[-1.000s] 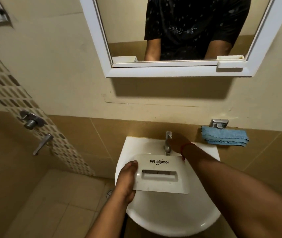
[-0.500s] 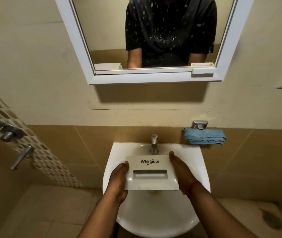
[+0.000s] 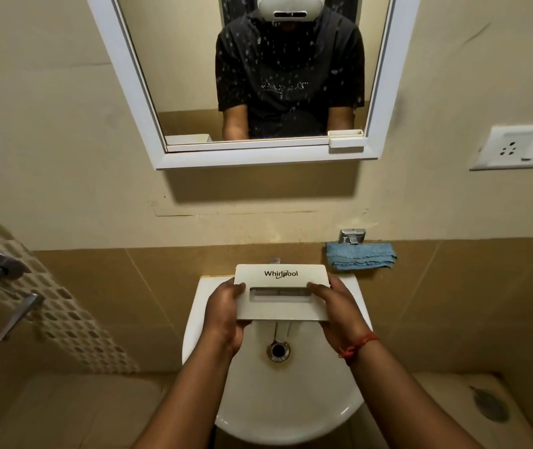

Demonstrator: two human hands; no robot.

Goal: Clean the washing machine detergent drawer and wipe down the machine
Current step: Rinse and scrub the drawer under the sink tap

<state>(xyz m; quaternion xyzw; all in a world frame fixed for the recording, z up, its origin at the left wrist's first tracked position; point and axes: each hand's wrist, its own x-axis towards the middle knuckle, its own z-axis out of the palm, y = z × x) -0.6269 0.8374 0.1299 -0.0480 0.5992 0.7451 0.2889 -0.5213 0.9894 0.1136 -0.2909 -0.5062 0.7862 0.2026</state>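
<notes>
Since half a second ago the detergent drawer point(image 3: 280, 291) has come up higher over the sink point(image 3: 294, 400), so its top edge now hides most of the tap point(image 3: 274, 260), and the drain point(image 3: 278, 350) shows below it. The left hand point(image 3: 226, 314) grips the drawer's left end with fingers curled underneath; the right hand point(image 3: 339, 311) grips the right end, thumb on the front by the handle slot. A folded blue cloth point(image 3: 360, 255) lies on the ledge to the right, well apart from both hands.
</notes>
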